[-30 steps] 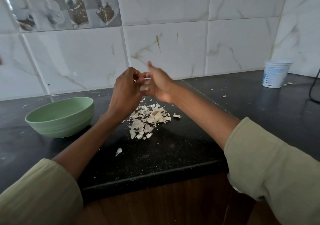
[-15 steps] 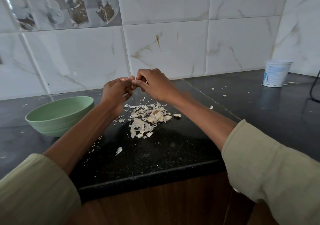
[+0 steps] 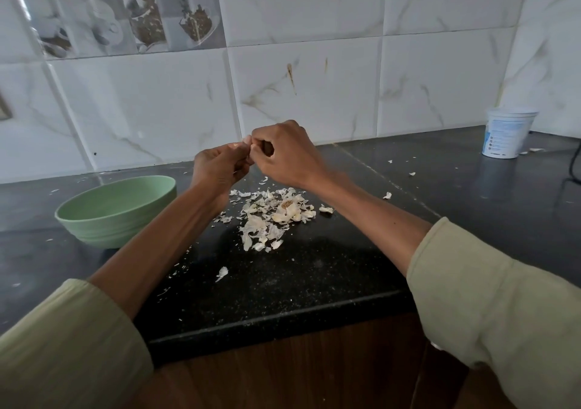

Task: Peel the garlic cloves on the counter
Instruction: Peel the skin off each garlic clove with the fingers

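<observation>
- Black speckled stone counter against a white marbled tile wall; wooden cabinet front below the near edge.
- Progress, as a judgement: well under way. Heap of papery white garlic skins lies on the counter just below and nearer than both hands, with loose flakes scattered round it. A dried root stub of the bulb seems to sit in the heap; whether any unpeeled cloves remain among the skins I cannot tell.
- Pale green round bowl stands to the outside of the left forearm. Its inside is hidden from this angle, so the count of finished cloves is unknown.
- Left hand: raised over the counter, fingers curled, fingertips pressed up against those of the right. Looks to be pinching something small and pale at the meeting point.
- Right hand: fingers curled inward, thumb tucked, knuckles up, closed around the same spot.
- Garlic clove being worked: presumably held between the two sets of fingertips, almost wholly hidden; only a pale sliver shows.
- White plastic tub with blue print stands well off beyond the right hand, by the wall.
</observation>
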